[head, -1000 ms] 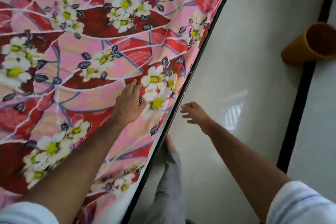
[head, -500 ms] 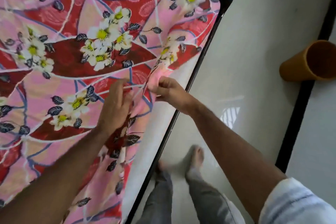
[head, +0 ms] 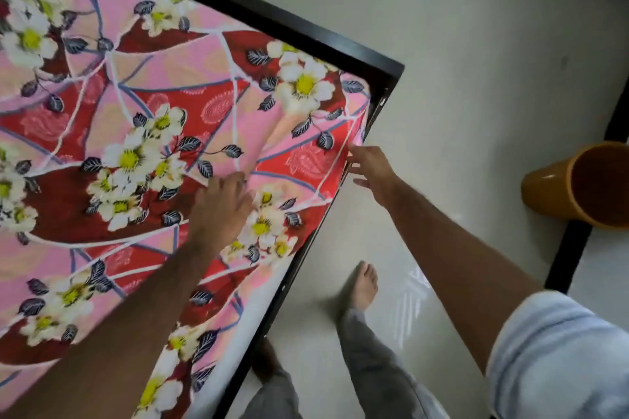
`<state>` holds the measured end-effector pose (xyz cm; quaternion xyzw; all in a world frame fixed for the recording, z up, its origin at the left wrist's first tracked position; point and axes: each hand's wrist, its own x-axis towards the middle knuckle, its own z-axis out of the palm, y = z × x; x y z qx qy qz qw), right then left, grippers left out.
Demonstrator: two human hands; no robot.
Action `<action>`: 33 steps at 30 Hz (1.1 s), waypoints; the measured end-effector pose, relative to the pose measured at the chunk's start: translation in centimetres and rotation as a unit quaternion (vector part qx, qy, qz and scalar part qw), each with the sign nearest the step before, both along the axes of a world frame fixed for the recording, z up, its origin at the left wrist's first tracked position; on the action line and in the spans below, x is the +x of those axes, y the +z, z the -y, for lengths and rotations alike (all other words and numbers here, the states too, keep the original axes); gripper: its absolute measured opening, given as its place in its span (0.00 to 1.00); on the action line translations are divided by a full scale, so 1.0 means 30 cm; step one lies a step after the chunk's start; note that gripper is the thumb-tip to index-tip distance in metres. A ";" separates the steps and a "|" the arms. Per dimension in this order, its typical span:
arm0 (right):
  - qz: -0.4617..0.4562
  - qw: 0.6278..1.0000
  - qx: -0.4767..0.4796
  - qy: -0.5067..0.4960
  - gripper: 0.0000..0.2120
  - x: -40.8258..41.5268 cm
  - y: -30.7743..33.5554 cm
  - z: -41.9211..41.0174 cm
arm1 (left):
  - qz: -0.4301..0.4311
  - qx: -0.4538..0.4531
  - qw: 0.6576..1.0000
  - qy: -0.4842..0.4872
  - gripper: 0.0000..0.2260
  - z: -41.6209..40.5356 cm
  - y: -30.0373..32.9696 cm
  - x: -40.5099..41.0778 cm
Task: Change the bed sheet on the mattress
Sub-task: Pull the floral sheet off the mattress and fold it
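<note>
- Nearest the camera: two bare forearms w/ rolled pale sleeves, grey trouser legs and a bare foot are seen on the pale floor.
- The left hand is laid flat on the bed sheet, fingers straight and slightly spread, pressing on the red-and-pink floral fabric.
- The right hand is held at the sheet's side edge, just short of the bed's corner; fingertips touch the hem, fingers loosely extended. Whether fabric is pinched cannot be told.
- The sheet is spread over the mattress, inside the black bed frame, wrinkled btwn the hands.
- Farther right: an orange bin lies tipped on the floor.
</note>
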<state>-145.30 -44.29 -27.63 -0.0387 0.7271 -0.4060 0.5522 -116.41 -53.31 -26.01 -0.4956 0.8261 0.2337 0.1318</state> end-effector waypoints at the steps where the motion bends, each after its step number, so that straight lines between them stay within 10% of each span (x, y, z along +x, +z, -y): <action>1: 0.016 1.000 0.001 0.000 0.14 -0.041 -0.010 0.042 | 0.024 0.007 1.000 0.017 0.23 0.006 -0.001 -0.031; 11: 0.036 0.985 -0.067 0.152 0.04 -0.247 -0.012 0.224 | -0.083 -0.066 0.994 -0.032 0.19 0.171 0.010 -0.254; 17: 0.194 0.839 -0.137 0.490 0.06 -0.248 0.303 0.327 | -0.272 -0.020 0.928 0.252 0.25 0.363 0.037 -0.490; 22: -0.186 0.742 0.060 0.641 0.07 -0.396 0.112 0.494 | -0.180 -0.053 0.955 0.228 0.25 0.475 0.020 -0.557; 27: -0.253 0.848 0.060 0.461 0.16 -0.481 -0.032 0.728 | -0.047 -0.043 0.975 0.215 0.31 0.555 -0.079 -0.559; 33: -0.211 0.799 -0.026 0.562 0.09 -0.451 -0.060 0.859 | -0.016 -0.042 0.960 0.276 0.30 0.585 -0.069 -0.629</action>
